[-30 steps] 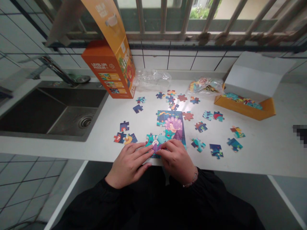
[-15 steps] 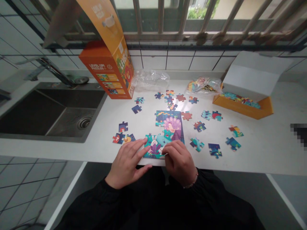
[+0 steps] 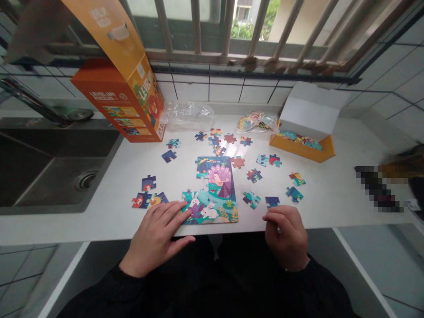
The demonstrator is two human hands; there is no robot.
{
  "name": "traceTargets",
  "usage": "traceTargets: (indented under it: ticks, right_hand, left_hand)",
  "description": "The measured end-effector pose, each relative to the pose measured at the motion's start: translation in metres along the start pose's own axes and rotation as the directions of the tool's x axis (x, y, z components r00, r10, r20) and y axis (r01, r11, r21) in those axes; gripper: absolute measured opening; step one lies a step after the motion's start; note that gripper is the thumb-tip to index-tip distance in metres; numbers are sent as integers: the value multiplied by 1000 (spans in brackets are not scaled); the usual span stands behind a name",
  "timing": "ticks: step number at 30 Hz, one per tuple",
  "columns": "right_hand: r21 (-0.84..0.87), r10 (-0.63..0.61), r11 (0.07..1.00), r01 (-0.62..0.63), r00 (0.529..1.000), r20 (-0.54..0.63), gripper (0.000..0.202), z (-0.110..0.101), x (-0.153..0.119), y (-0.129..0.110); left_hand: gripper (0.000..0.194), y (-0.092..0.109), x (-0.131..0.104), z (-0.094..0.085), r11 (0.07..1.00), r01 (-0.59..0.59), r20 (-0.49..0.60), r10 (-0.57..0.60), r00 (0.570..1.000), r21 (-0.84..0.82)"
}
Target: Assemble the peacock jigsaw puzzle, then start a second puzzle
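Observation:
A partly assembled jigsaw puzzle [image 3: 221, 201], with a pink peacock and white rabbits, lies near the counter's front edge. My left hand [image 3: 159, 232] rests with fingers stretched and apart, its fingertips on the puzzle's lower left side. At the right, my right hand [image 3: 287, 234] has its fingers curled in, with nothing visible in them. It partly covers a dark blue puzzle piece [image 3: 272, 202] lying on the counter. A teal puzzle piece [image 3: 251, 199] lies between the puzzle and that hand. Left of the puzzle are a few loose pieces, among them a dark blue one [image 3: 149, 182].
More loose pieces are scattered behind and right of the puzzle. An orange puzzle box [image 3: 115, 101] stands by the sink [image 3: 99, 194]. Behind are clear plastic wrapping [image 3: 188, 115], a bag of pieces [image 3: 257, 122] and an open yellow box [image 3: 303, 149] with pieces inside.
My right hand has moved right, off the puzzle's lower edge and over the dark blue piece. My left hand stays at the puzzle's left side. The camera view has shifted to the right.

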State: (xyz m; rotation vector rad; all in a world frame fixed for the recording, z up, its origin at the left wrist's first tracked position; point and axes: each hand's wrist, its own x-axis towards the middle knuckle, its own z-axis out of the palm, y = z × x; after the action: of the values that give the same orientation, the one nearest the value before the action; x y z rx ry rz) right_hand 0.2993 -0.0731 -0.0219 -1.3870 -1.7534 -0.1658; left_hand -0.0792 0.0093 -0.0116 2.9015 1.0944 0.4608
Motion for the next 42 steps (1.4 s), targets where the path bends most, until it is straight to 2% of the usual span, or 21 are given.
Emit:
traceTargets:
  ticks: [4,9,10,12,15,17,21,25,31,38,42]
  right_hand:
    - [-194,110,977,-91,990,88,19,-9,-3,21]
    - [-265,158,958,-110,974,166,24,-5,1,26]
    - [-270,160,957,-110,972,170,25,-4,2,26]
    - [-281,172,952,-117,969,178,28,-1,5,26]
    - [-300,212,944,-137,948,236,37,3,8,28]
    - [-316,244,937,-149,927,286,44,7,10,30]
    - [-321,286,929,-184,907,310,48,11,12,33]
    - [-289,281,938,-193,912,301,38,12,14,34]
    - [-250,272,947,-203,921,278,35,12,17,33]
    - [-163,184,975,-149,957,225,32,9,16,30]
    - [-63,139,990,-130,975,176,21,8,13,29]
  left_hand:
    - [76,15,6,1,999,-39,-37,37,999,-33]
    - [96,51,28,16,997,-27,-103,19,994,-73]
    - [100,56,34,20,998,-13,-88,7,996,-62]
    - [104,62,47,29,1000,3,18,-3,1000,-21]
    - [108,64,62,39,1000,1,165,-3,986,12]
    - [112,64,68,41,1000,17,194,-21,981,21]
    - [114,64,70,40,999,25,199,-32,980,37]
    - [108,64,71,37,999,21,177,-29,984,48]
    - [108,65,73,36,998,15,184,-25,983,55]
    - [100,67,73,35,999,13,174,-21,985,47]
    - [97,67,74,34,999,14,166,-20,986,34]
